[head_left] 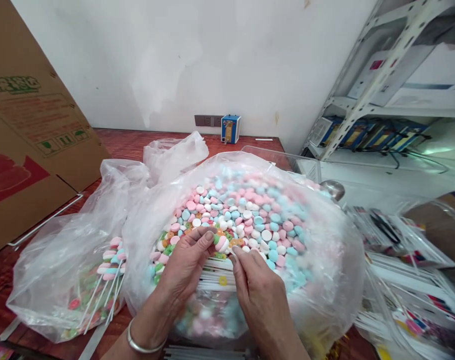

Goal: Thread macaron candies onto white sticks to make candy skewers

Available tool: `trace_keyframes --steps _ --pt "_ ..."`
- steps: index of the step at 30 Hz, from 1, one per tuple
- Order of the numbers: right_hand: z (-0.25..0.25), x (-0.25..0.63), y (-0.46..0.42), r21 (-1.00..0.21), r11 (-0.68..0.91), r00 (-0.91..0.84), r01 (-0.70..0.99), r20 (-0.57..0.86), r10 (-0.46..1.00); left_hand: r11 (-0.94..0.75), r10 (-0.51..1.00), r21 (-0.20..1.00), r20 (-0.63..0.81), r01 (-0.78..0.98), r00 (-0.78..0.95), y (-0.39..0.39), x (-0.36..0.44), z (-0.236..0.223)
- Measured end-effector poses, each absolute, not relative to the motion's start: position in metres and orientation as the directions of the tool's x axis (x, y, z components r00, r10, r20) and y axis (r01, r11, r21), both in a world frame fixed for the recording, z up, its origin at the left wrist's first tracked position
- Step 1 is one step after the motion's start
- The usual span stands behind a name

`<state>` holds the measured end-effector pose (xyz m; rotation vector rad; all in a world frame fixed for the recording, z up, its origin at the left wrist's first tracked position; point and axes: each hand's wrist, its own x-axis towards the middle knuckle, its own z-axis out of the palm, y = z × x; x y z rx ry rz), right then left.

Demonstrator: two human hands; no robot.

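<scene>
My left hand (187, 260), a metal bangle at its wrist, pinches a short row of green, pink and white marshmallow candies (221, 243) between thumb and forefinger. Just right of them, my right hand (259, 277) is closed in a pinch at the end of a white stick, most of which is hidden by the fingers. Both hands are over a big clear plastic bag (336, 265) full of pink, blue and white button-shaped candies (250, 215). Loose white sticks (215, 280) lie below the hands, with a yellow ring candy (222, 280) on them.
Finished-looking candy skewers (112, 262) rest on a second plastic bag (62, 280) at left. A cardboard box (35, 115) stands behind it. At right are a metal scoop (333, 189), packed sticks (396, 280) and a white shelf rack (362, 107). A blue device (231, 129) sits by the wall.
</scene>
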<state>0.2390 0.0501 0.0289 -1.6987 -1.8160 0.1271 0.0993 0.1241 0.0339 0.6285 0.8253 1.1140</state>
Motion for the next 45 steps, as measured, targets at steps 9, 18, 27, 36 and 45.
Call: trace_keyframes --steps 9,18,27,36,45 --pt "0.027 0.238 0.048 -0.58 0.158 0.11 0.799 0.4 0.91 0.275 0.933 0.921 -0.187 -0.275 0.307 0.115 0.113 0.039" --pt "0.031 0.276 0.111 -0.583 -0.163 0.3 0.796 0.146 0.943 -0.348 0.936 0.69 0.222 0.635 0.272 0.183 0.118 0.047" --pt "0.013 0.267 0.129 -0.696 -0.12 0.287 0.708 0.129 0.949 -0.488 0.872 0.438 0.285 0.755 0.399 0.198 0.133 0.021" --pt "0.022 0.301 0.105 -0.999 -0.026 0.121 0.04 -0.021 0.992 -0.606 0.75 0.7 0.342 0.379 0.566 0.153 0.111 0.045" --pt "0.03 0.297 0.097 -0.924 -0.197 -0.056 -0.327 -0.189 0.98 -0.589 0.71 0.778 0.371 0.217 0.598 0.132 0.108 0.041"
